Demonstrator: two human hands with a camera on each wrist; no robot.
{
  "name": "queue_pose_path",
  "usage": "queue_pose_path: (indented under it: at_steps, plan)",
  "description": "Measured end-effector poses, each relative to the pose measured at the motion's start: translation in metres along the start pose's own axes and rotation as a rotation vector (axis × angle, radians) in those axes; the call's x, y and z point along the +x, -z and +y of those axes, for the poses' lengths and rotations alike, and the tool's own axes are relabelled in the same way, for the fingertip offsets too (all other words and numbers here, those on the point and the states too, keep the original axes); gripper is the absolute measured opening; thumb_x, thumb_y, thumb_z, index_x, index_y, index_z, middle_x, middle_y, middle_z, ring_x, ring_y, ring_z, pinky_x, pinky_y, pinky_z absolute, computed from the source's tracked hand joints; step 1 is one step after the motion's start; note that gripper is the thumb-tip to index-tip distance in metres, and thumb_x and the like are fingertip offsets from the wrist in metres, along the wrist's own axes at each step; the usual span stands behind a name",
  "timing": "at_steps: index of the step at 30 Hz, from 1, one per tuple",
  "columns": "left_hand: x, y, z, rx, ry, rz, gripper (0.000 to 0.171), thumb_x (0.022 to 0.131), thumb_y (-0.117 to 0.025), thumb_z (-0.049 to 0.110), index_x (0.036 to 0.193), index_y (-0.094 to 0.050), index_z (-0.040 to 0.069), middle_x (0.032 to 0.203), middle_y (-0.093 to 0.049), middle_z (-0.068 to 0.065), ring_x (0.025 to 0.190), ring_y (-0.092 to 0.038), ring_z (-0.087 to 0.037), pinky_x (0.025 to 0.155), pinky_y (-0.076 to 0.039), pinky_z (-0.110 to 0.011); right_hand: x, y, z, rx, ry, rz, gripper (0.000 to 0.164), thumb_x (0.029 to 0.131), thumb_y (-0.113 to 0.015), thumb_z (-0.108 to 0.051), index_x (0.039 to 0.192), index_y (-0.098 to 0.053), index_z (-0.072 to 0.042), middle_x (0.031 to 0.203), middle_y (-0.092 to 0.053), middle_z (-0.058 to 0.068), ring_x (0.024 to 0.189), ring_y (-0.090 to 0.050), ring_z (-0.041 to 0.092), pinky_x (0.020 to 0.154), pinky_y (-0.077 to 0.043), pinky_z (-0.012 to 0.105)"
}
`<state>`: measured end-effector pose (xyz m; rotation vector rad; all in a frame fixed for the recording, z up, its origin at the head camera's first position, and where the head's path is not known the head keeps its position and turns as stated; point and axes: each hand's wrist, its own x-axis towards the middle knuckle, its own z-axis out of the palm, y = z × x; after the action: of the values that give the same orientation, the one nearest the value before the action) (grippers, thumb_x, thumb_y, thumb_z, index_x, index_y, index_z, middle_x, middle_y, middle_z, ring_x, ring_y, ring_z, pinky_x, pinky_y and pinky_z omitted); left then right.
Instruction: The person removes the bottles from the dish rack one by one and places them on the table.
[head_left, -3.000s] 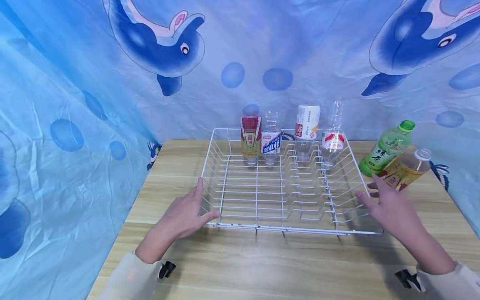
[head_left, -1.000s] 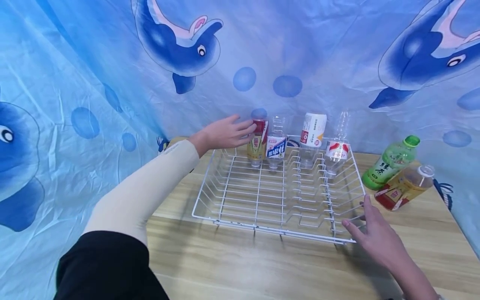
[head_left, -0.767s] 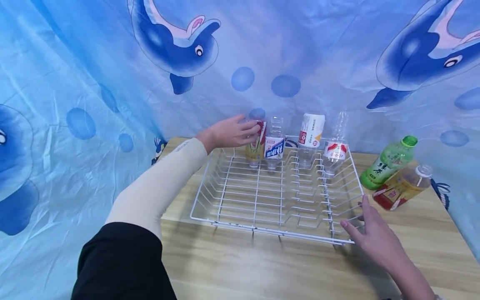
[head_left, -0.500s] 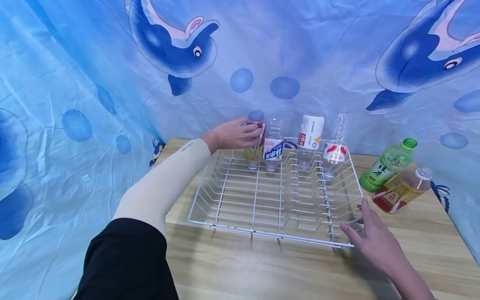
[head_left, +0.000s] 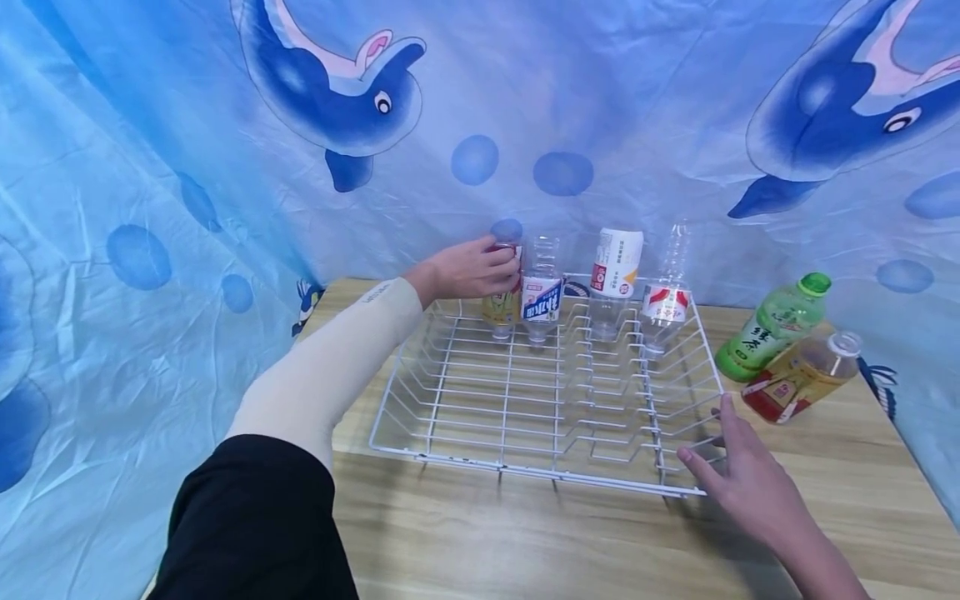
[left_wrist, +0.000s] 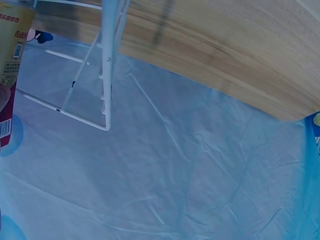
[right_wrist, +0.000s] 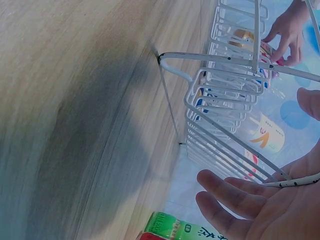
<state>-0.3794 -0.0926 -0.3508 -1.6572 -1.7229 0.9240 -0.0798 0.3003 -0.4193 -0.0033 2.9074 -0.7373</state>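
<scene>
At the back left of the white wire dish rack (head_left: 501,467), my left hand (head_left: 472,268) grips a plastic drink bottle (head_left: 498,308) with a red and yellow label, standing neck down. That bottle (left_wrist: 11,45) shows at the left edge of the left wrist view, a fingertip on it. My right hand (head_left: 757,483) lies against the rack's right rim near the front corner, thumb inside and fingers outside. In the right wrist view the rim crosses the palm of the right hand (right_wrist: 280,205), its fingers loosely extended.
Also neck down along the rack's back are a blue-and-white labelled bottle (head_left: 542,300), a white-labelled bottle (head_left: 617,262) and a clear red-and-white labelled bottle (head_left: 666,304). On the wooden table (head_left: 525,542), right of the rack, lie a green tea bottle (head_left: 772,329) and a yellow-red bottle (head_left: 798,379).
My left hand has gone from the rack's front left corner to the red and yellow bottle at the back, and its fingers have closed around it. The right hand stays by the right rim.
</scene>
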Motion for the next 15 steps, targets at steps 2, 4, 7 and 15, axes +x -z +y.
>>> queue_pose_path:
  at_steps: [2, 4, 7, 15]
  plan:
    - [-0.0027, 0.0003, 0.0003, -0.006, -0.001, -0.010, 0.030, 0.097, -0.059, 0.007, 0.126, -0.061, 0.012, 0.124, -0.053, -0.011, 0.110, -0.047, -0.027, 0.085, -0.046, -0.041, 0.0003, -0.0002, -0.0008, 0.003, -0.002, -0.009, 0.108, 0.099, -0.056, -0.056, 0.157, 0.014, 0.001, 0.153, -0.027, 0.038, 0.135, -0.028, 0.062, 0.099, -0.029, 0.076]
    - [-0.0050, 0.0000, 0.0007, -0.006, 0.000, -0.016, 0.030, 0.096, -0.060, 0.008, 0.126, -0.061, 0.012, 0.124, -0.053, -0.011, 0.110, -0.048, -0.027, 0.085, -0.046, -0.040, 0.0007, -0.0001, -0.0014, 0.002, -0.009, -0.021, 0.108, 0.098, -0.055, -0.058, 0.157, 0.014, 0.001, 0.154, -0.026, 0.037, 0.135, -0.027, 0.062, 0.099, -0.028, 0.077]
    - [-0.0073, 0.0006, 0.0014, 0.003, -0.003, -0.035, 0.031, 0.096, -0.060, 0.008, 0.127, -0.060, 0.013, 0.127, -0.053, -0.011, 0.114, -0.048, -0.027, 0.086, -0.046, -0.040, 0.0008, -0.0001, -0.0014, -0.003, -0.016, -0.030, 0.108, 0.098, -0.054, -0.059, 0.157, 0.013, 0.002, 0.154, -0.025, 0.038, 0.135, -0.027, 0.062, 0.099, -0.028, 0.077]
    - [-0.0107, 0.0015, -0.0013, -0.009, -0.010, -0.061, 0.036, 0.094, -0.062, 0.001, 0.128, -0.057, 0.012, 0.133, -0.057, -0.010, 0.126, -0.047, -0.029, 0.097, -0.045, -0.047, 0.0009, 0.0037, -0.0007, -0.004, -0.003, -0.017, 0.107, 0.099, -0.055, -0.056, 0.157, 0.012, 0.003, 0.152, -0.027, 0.039, 0.135, -0.027, 0.063, 0.099, -0.028, 0.077]
